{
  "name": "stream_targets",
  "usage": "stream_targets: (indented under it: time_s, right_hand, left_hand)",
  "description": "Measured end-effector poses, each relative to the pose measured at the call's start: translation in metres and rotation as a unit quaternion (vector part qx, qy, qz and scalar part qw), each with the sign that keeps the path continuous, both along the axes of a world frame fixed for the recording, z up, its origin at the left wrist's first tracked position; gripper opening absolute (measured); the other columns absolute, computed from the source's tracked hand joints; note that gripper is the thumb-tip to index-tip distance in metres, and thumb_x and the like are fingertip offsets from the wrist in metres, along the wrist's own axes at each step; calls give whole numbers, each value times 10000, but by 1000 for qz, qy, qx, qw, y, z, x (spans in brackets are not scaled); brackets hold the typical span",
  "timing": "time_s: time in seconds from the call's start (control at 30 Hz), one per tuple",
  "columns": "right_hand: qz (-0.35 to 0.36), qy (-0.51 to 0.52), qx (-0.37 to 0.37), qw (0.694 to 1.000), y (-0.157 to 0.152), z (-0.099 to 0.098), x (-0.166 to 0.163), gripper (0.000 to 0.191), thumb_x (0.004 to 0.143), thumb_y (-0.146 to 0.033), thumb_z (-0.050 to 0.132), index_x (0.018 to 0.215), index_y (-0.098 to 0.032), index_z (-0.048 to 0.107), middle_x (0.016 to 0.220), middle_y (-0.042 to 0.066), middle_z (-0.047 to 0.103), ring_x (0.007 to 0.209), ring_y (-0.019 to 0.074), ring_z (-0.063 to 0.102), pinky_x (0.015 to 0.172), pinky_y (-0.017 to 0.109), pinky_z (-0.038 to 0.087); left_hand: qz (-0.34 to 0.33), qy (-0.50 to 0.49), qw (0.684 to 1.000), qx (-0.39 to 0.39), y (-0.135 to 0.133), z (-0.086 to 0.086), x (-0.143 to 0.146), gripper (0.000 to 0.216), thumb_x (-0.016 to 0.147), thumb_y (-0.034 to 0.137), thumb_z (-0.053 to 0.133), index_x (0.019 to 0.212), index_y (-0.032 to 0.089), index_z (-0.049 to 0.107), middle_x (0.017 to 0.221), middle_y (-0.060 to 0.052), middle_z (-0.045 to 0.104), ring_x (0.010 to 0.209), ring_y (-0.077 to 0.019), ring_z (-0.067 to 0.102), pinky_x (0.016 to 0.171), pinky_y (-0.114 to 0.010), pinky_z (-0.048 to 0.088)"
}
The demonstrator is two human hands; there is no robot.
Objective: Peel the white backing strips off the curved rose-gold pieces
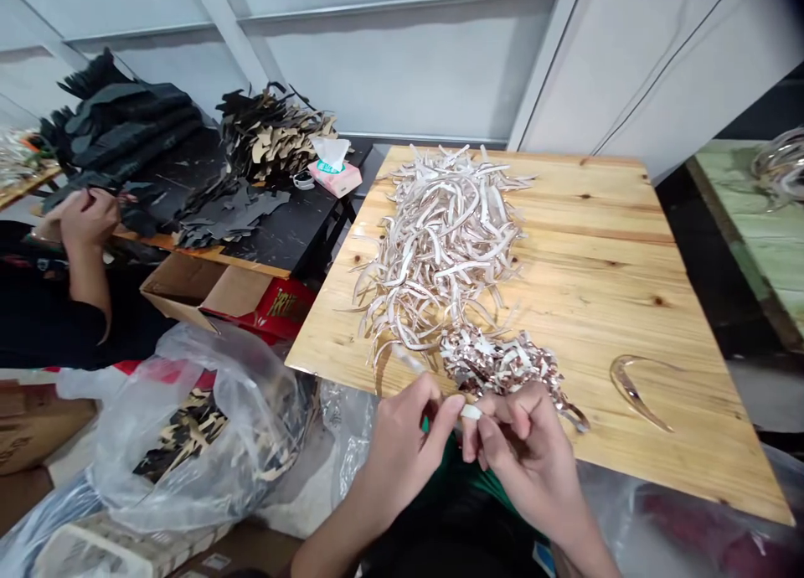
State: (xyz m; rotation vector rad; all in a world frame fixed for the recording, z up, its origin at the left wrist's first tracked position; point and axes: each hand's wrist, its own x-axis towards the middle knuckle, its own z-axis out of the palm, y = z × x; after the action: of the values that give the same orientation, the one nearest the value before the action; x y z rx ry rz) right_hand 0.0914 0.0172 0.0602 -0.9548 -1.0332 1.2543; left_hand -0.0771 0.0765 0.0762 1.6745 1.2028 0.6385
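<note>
Close to the table's front edge, my left hand [411, 431] and my right hand [528, 452] pinch a small white piece [471, 412] between them. Both hands are closed, thumbs against fingers; the rest of the piece is hidden by them. Just beyond lies a heap of small shiny rose-gold and white scraps [502, 362]. Farther back spreads a large pile of thin curved strips [445, 234], white and metallic pinkish. One curved shiny strip [634, 394] lies alone on the right part of the wooden table [603, 251].
To the left, a black table [276, 243] bears stacks of dark cut pieces [126, 117] and a tissue box [336, 176]. Another person's hands [91, 218] work there. Below are a cardboard box [188, 285] and a clear plastic bag [244, 410] of scraps.
</note>
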Motion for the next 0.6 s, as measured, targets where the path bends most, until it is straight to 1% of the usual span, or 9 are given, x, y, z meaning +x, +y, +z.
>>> stream_targets:
  time_s: [0.07,0.13,0.2,0.27,0.37,0.43,0.5,0.6]
  right_hand:
    - [2,-46,11,999,-1,-3,0,315,1183,-155,556,1009,-318,349,871,-64,597,762,135,612,701,253,499]
    - [3,-107,20,994,-2,-6,0,332,1146,-117,592,1009,-315,364,887,-60,565,769,137,575,704,256,489]
    - [7,-158,27,987,-2,-8,0,348,1116,-77,601,1008,-313,368,887,-59,550,759,137,559,696,259,478]
    - [12,-178,33,983,-1,-8,-1,358,1102,-54,587,1009,-314,359,865,-65,544,729,135,554,674,261,467]
    - [8,-160,43,986,2,-5,-6,373,1083,-41,581,1011,-318,342,833,-74,557,694,135,548,650,262,469]
    - [-9,-147,52,988,3,-4,-10,382,1065,-36,590,1012,-319,340,827,-73,588,689,138,575,661,271,493]
    - [-28,-139,61,988,3,-2,-13,378,1054,-34,596,1011,-316,348,825,-66,628,692,143,626,675,283,519]
    - [-41,-106,66,991,4,1,-16,346,1079,-63,583,1005,-313,357,795,-61,648,667,149,668,654,280,537]
  left_hand:
    - [-69,-42,997,5,0,0,-7,368,1162,463,531,873,237,493,769,34,592,701,-155,566,696,-293,389]
    - [-126,-56,990,0,2,1,-13,359,1177,455,511,891,239,485,804,28,590,735,-159,569,704,-289,391]
    - [-154,-44,987,3,7,3,-16,369,1191,444,474,883,241,471,811,23,567,744,-166,550,705,-296,387]
    - [-175,-45,983,16,12,4,-19,377,1206,421,403,883,242,475,827,9,571,758,-178,552,724,-307,403]
    - [-189,-93,977,29,17,3,-21,410,1212,430,351,870,244,479,827,-7,583,745,-186,554,725,-314,419]
    - [-187,-124,974,31,19,0,-20,444,1217,455,332,857,244,484,809,-11,580,718,-184,540,709,-314,416]
    - [-177,-130,975,42,18,-3,-19,474,1218,486,320,847,244,488,797,-17,569,711,-186,528,701,-315,412]
    - [-157,-135,977,49,16,-9,-16,498,1219,513,315,841,244,496,780,-18,555,705,-186,524,693,-313,406]
